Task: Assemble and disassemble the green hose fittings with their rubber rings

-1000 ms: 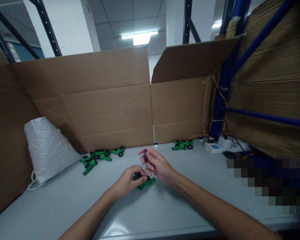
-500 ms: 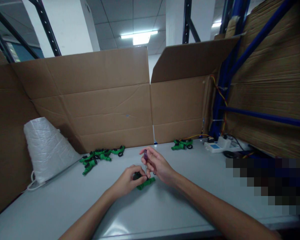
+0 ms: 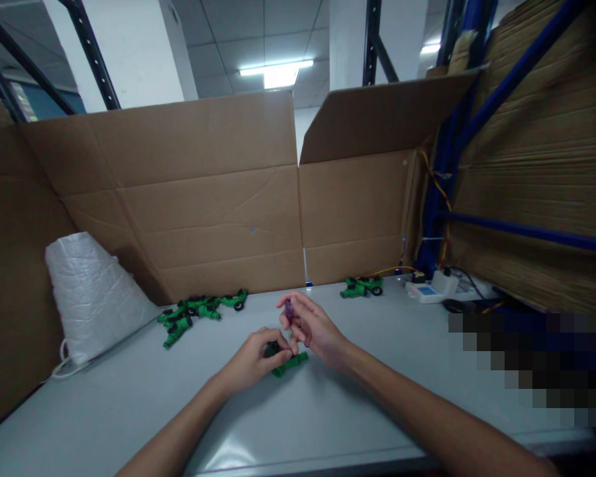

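On the table in front of me lies a green toy vehicle (image 3: 289, 364) with black parts, partly covered by my fingers. My left hand (image 3: 258, 354) is closed around its left end and steadies it. Above it, my right hand (image 3: 310, 324) grips a screwdriver (image 3: 289, 310) by its dark purple handle. The thin shaft points straight down to the toy, close by my left fingertips. Where exactly the tip rests is hidden by the fingers.
Several similar green toys (image 3: 198, 310) lie in a cluster at the back left, and another green toy (image 3: 361, 287) is at the back right. A white foam-wrapped bundle (image 3: 92, 298) stands left. A power strip (image 3: 430, 290) with cables sits right. Cardboard walls (image 3: 218, 205) enclose the table (image 3: 377, 411).
Almost nothing differs. The screwdriver handle and right fingers have shifted very slightly; the left hand and the toy stay in place.
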Demonstrator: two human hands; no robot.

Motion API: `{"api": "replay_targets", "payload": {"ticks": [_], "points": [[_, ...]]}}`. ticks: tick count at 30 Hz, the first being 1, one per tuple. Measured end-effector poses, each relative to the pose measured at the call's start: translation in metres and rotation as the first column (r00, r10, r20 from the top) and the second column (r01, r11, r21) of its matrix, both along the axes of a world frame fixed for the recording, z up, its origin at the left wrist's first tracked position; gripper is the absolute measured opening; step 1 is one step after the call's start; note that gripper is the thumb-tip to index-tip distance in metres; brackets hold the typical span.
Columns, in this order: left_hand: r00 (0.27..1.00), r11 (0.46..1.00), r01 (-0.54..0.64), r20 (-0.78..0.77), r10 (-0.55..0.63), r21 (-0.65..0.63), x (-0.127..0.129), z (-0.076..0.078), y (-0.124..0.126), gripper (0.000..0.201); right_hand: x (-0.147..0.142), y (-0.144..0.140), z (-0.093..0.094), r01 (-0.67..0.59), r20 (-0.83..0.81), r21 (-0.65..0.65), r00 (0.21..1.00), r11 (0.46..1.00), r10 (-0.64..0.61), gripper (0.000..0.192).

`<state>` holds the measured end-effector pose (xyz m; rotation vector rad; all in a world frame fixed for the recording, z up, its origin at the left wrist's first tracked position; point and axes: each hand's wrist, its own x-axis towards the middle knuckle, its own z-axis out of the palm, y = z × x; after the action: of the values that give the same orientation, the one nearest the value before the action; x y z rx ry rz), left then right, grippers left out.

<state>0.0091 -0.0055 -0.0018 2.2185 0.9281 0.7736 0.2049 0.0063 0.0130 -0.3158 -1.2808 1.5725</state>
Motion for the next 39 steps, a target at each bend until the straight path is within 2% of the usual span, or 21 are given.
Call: {"api": "replay_targets", "payload": {"ticks": [9,14,20,28,34,39], "points": [[0.998,0.998,0.048,0.038,-0.046,-0.039,0.003,0.0,-0.002,0.028,0.0,-0.01,0.005,0.018,0.116,0.065,0.993,0.998,-0.025,0.042],[0.997,0.997,0.045,0.059,-0.041,-0.06,0.002,-0.004,0.001,0.031,-0.002,-0.012,0.009,0.04,0.083,0.086,0.995,0.995,-0.047,0.04],[0.999,0.999,0.012,0.052,-0.01,-0.049,0.0,-0.005,0.002,0.036,-0.002,-0.005,0.002,0.088,0.058,0.081,0.994,0.993,-0.093,0.043],[1.0,1.0,0.0,0.008,0.0,-0.001,0.001,-0.004,0.0,0.032,0.001,-0.002,0.002,0.07,0.087,0.105,0.993,0.992,-0.079,0.042],[1.0,1.0,-0.023,-0.003,0.023,0.009,0.001,-0.005,0.0,0.033,0.005,0.0,0.005,0.136,0.109,0.144,0.982,0.98,-0.153,0.037],[0.999,0.999,-0.031,-0.029,0.032,0.025,0.001,-0.003,-0.001,0.031,0.007,0.007,0.002,0.212,0.091,0.17,0.969,0.962,-0.23,0.04]]}}
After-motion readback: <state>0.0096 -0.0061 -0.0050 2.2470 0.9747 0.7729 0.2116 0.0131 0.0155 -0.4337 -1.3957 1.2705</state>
